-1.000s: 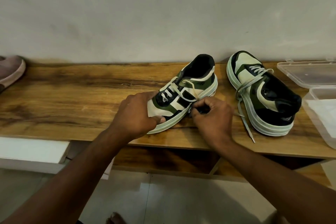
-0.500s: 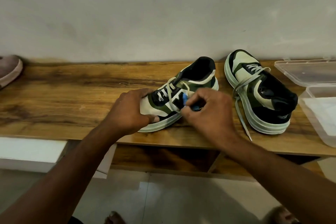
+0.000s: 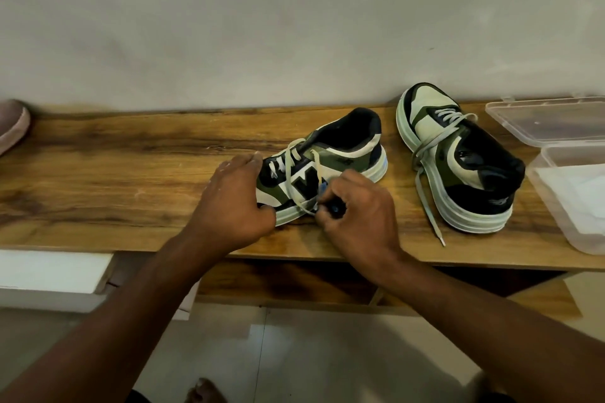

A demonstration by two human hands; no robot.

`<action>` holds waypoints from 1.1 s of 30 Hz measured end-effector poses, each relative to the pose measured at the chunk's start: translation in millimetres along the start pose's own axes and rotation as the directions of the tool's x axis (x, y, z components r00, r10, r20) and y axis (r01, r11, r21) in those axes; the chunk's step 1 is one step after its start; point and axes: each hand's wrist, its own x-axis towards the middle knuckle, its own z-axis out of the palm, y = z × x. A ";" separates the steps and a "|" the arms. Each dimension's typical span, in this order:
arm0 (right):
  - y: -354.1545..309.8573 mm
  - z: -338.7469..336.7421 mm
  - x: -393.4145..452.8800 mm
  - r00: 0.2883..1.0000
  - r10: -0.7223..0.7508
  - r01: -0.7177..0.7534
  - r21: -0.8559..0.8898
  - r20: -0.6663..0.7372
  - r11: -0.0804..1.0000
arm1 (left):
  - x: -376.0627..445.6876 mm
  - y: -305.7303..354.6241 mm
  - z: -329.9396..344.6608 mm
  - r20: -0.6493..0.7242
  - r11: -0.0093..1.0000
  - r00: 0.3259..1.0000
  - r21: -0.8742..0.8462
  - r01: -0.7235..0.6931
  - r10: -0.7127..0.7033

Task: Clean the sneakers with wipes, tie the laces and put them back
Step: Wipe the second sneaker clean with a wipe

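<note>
A green, black and cream sneaker [image 3: 340, 154] stands on the wooden shelf [image 3: 131, 173], toe towards me, its laces loose. My left hand [image 3: 235, 203] grips its toe. My right hand [image 3: 357, 209] has curled fingers pinching a small bluish wad [image 3: 324, 187], seemingly a wipe, against the shoe's near side by the sole. The second sneaker [image 3: 458, 157] stands to the right, heel towards me, with its untied lace [image 3: 429, 209] trailing over the shelf.
A clear plastic box [image 3: 556, 203] with white wipes inside sits at the right edge, its lid [image 3: 550, 121] behind it. A pinkish shoe [image 3: 13, 124] shows at the far left. The wall runs close behind the shelf; a tiled floor lies below.
My right hand rose to the shoe's upper side, then came back down to the sole edge with the wad. The sneaker shifted slightly under my left hand's hold.
</note>
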 end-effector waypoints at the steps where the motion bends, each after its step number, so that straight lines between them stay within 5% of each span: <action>1: -0.8 1.2 -2.0 0.999 -0.017 0.016 0.025 0.027 1.000 | 0.0 1.0 1.1 -0.017 1.000 1.000 -0.026 0.011 -0.011; 6: -16.6 9.2 -16.0 0.976 -0.094 0.075 0.100 0.199 0.992 | -0.8 14.7 12.1 -0.141 0.993 0.986 -0.094 0.072 -0.085; 11: -21.9 -0.3 -12.6 0.976 -0.039 0.024 0.075 0.213 0.997 | 6.7 26.6 24.2 -0.245 0.994 0.965 0.024 0.105 -0.096; 21: 26.8 -48.6 19.7 0.956 0.287 -0.290 -0.063 -0.058 0.955 | 6.6 26.8 23.4 -0.125 0.975 0.991 0.213 0.066 -0.040; 33: 24.3 -46.4 30.9 0.968 0.235 -0.237 -0.009 -0.092 0.971 | 17.8 26.2 9.9 -0.140 0.977 0.990 0.203 0.060 -0.031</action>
